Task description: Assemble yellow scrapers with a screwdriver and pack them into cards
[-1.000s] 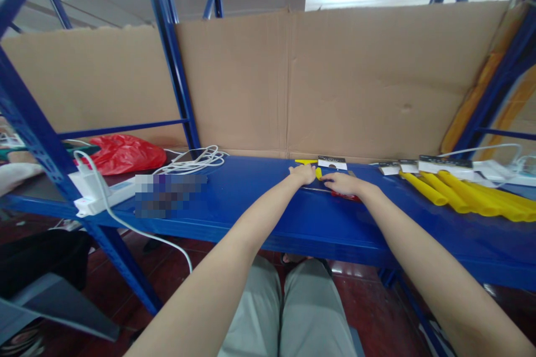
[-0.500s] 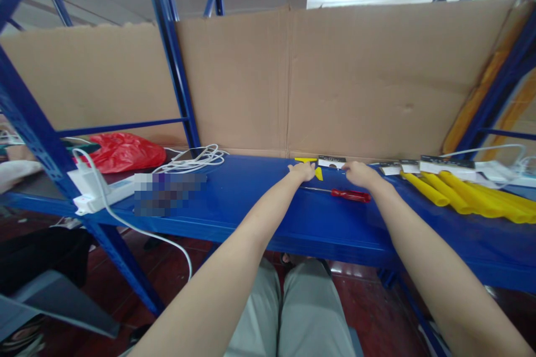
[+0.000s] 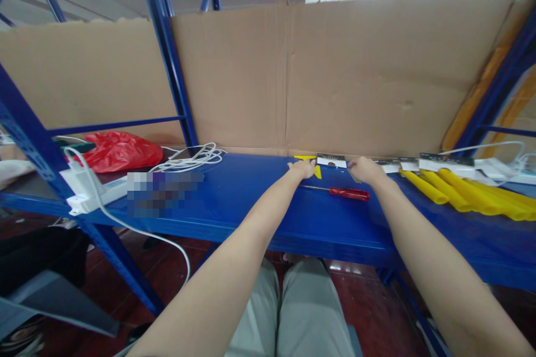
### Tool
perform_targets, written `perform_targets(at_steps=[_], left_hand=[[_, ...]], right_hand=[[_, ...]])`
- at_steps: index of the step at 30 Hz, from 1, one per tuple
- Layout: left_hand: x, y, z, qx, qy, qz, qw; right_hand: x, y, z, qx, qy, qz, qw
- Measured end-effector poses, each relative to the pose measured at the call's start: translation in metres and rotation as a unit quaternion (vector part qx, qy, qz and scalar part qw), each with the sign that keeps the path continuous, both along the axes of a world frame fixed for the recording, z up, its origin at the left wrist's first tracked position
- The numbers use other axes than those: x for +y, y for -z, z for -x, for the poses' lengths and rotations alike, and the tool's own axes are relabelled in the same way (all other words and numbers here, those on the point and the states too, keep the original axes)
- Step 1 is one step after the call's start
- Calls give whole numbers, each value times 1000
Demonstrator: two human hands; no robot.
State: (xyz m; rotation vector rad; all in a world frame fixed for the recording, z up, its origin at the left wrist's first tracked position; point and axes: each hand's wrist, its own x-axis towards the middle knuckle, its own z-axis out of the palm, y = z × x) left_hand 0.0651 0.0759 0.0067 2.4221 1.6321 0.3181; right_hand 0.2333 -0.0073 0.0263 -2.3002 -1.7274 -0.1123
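Observation:
My left hand (image 3: 302, 169) lies at the back of the blue shelf, over a flat yellow piece (image 3: 317, 172) whose edges show beside the fingers. The fingers are bent against it; the grip is partly hidden. A white card with a black top edge (image 3: 330, 161) lies just right of this hand. My right hand (image 3: 365, 170) is closed in a pinch to the right of the card. A small greyish thing shows under its fingertips, too small to name. In front of both hands lies a screwdriver (image 3: 349, 194) with a red handle, its shaft pointing left.
Several yellow tubes (image 3: 458, 192) with black-and-white cards (image 3: 446, 163) lie on the right of the shelf (image 3: 251, 223). On the left are a white power strip (image 3: 113, 191), coiled white cable (image 3: 195, 157) and a red plastic bag (image 3: 125, 152). Cardboard (image 3: 234, 78) stands behind.
My right hand has drawn slightly right, away from the card, and a small greyish thing now shows below its fingers. My left hand stays over the yellow piece. The view has shifted a little.

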Motion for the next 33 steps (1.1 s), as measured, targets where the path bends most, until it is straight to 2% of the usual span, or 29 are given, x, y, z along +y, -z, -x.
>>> perform_targets(at_steps=[9,15,20,26,29,33], left_hand=[[-6,-2,4,4,8,1,1000],[-18,-8,8,-26,51,-28,998],[-35,-15,37,-46,77,-77,993],[-51,1,88,-62,47,-179,981],[-52,6,94,-81,44,-208,974],[-50,8,90,-84,98,-216,968]], right_hand=[[3,2,-10,4,10,-16,1000],[12,9,-28,3,7,-41,999],[19,13,-38,5,9,-39,999],[13,10,-30,13,12,-29,999],[6,7,-18,16,32,-29,999],[2,-3,-14,5,63,-6,998]])
